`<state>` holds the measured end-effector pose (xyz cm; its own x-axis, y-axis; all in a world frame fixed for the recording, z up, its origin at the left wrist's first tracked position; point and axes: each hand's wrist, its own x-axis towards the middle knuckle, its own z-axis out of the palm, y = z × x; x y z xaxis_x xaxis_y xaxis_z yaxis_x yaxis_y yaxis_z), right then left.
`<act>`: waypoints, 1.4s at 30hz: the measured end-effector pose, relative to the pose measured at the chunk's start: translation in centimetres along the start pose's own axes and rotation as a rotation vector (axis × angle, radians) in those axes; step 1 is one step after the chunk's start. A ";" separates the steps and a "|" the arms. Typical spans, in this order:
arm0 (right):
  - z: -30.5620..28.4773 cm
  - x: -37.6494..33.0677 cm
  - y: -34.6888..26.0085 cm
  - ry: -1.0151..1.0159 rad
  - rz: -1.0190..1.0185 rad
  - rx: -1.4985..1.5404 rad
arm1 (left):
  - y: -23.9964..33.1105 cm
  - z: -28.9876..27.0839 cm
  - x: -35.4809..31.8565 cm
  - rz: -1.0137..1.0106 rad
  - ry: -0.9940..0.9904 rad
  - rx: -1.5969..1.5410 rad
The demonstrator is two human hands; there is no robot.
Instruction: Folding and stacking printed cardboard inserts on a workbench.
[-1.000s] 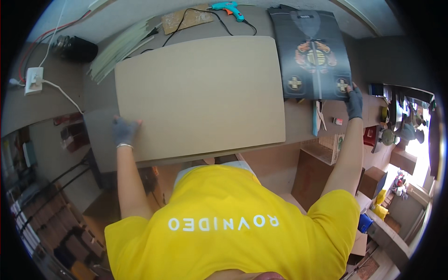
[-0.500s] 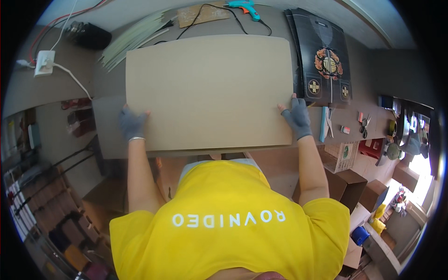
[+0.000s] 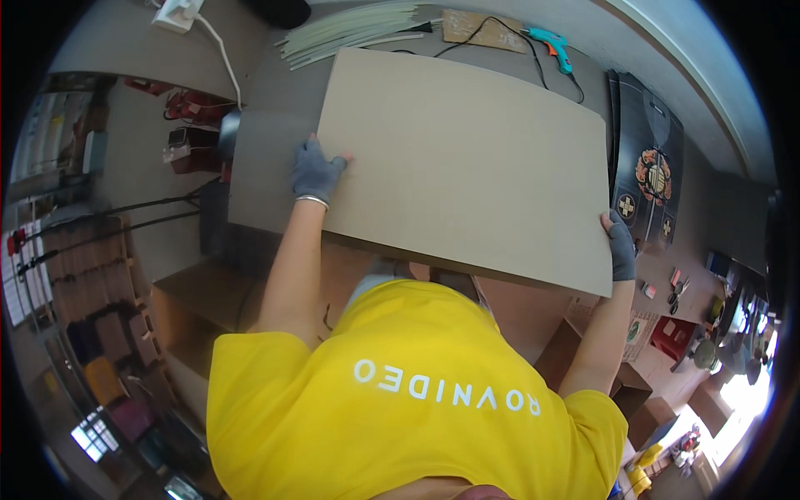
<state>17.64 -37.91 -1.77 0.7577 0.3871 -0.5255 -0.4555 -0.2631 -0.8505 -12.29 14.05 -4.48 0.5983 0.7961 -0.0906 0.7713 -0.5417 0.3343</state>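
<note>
A large, flat tan board (image 3: pixel 467 158), like a cardboard sheet, lies over the grey table in front of me, its right end slanting nearer. My left hand (image 3: pixel 318 171), in a grey fingerless glove, grips its left edge with the thumb on top and the other fingers partly hidden. My right hand (image 3: pixel 619 247), gloved alike, holds the right edge near the front corner; its fingers beyond the thumb are largely out of sight. Just past the right edge lie black printed folded sheets (image 3: pixel 652 167) with an orange and gold emblem.
Behind the board are a teal glue gun (image 3: pixel 552 48) with a black cord, a brown cardboard piece (image 3: pixel 483 32) and a bundle of pale glue sticks (image 3: pixel 358 32). Scissors (image 3: pixel 680 287) lie at the right. Cardboard boxes (image 3: pixel 204 300) stand below the table.
My view has turned, so the table and its things appear shifted right and rotated clockwise. The board looks more slanted, and both hands still hold its sides.
</note>
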 end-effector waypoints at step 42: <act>3.3 -4.1 -1.5 0.177 -0.226 -0.432 | 6.7 -10.4 1.6 0.442 -0.441 0.133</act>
<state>13.66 -36.22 1.59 0.8994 0.3309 -0.2856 -0.0646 -0.5457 -0.8355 -8.37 14.53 7.36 0.8776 0.3190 -0.3579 0.4343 -0.8452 0.3114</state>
